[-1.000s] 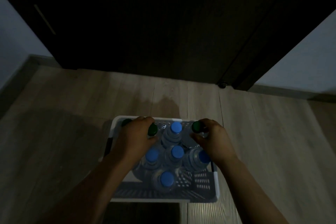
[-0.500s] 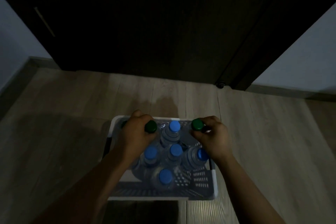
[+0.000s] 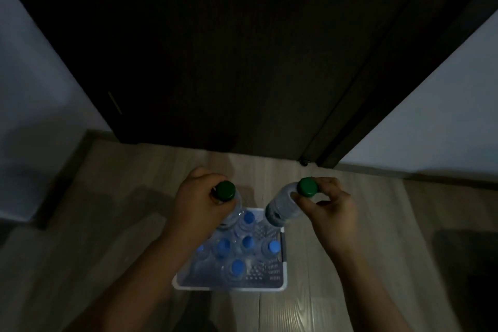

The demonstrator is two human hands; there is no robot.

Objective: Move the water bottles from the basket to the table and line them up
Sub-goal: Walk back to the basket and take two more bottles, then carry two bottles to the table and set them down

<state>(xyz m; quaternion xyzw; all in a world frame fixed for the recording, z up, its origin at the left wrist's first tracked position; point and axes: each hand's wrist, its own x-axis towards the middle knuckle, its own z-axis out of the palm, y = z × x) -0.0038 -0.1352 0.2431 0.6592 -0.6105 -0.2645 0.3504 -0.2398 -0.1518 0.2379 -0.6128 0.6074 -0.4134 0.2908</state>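
A white perforated basket (image 3: pixel 283 275) stands on the wooden floor below me and holds several clear water bottles with blue caps (image 3: pixel 237 267). My left hand (image 3: pixel 199 203) is closed around the neck of a green-capped bottle (image 3: pixel 226 190), lifted above the basket's far left side. My right hand (image 3: pixel 330 210) pinches the neck of a second green-capped bottle (image 3: pixel 283 207), which hangs tilted above the basket's far right side. Most of the left bottle's body is hidden by my hand.
A dark door (image 3: pixel 215 48) fills the view ahead, with a dark frame (image 3: pixel 358 121) at its right and pale walls on both sides. A skirting board (image 3: pixel 67 170) runs along the left wall. The room is dim.
Both hands have lifted their green-capped bottles up out of the basket and moved apart. The camera has risen, so the basket looks smaller and lower.
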